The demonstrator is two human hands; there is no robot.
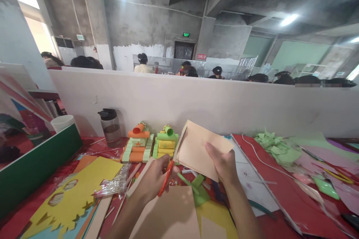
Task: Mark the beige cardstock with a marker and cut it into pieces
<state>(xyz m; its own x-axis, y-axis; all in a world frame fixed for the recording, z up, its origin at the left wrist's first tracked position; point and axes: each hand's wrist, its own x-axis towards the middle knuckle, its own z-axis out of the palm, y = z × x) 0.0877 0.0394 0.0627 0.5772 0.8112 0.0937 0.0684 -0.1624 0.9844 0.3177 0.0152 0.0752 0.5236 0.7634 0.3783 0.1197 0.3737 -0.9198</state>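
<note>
My left hand (157, 177) is closed around the orange handles of a pair of scissors (167, 177). Their blades meet the left edge of a folded peach paper sheet (200, 145), partly hidden by it. My right hand (224, 162) grips that sheet from the right, thumb on top, and holds it up over the table. Below lies a larger peach paper sheet (171, 213). Behind the hands stand two paper tank models, an orange and green tank (138, 143) and a yellow and green tank (166, 142).
A dark-lidded bottle (110, 127) stands at the back left by the white partition (168, 97). Cut yellow paper (81, 186) and a clear plastic bag (114, 185) lie left. Crumpled green paper (277, 147) and other scissors (339, 173) lie right. People sit beyond the partition.
</note>
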